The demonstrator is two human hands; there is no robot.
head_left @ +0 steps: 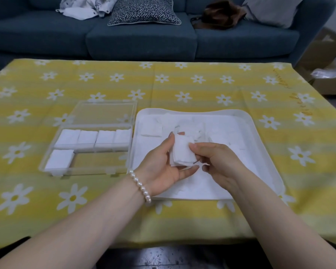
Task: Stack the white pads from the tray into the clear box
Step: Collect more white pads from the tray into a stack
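White pads, small stack [182,151]: gripped by left hand [163,162], pinched by right hand [213,158], above white tray [260,144]. Clear box [89,146], left of tray: five stacks.

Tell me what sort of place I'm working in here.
Most likely a home living room: a blue sofa with a patterned cushion stands behind a low table under a yellow daisy tablecloth.
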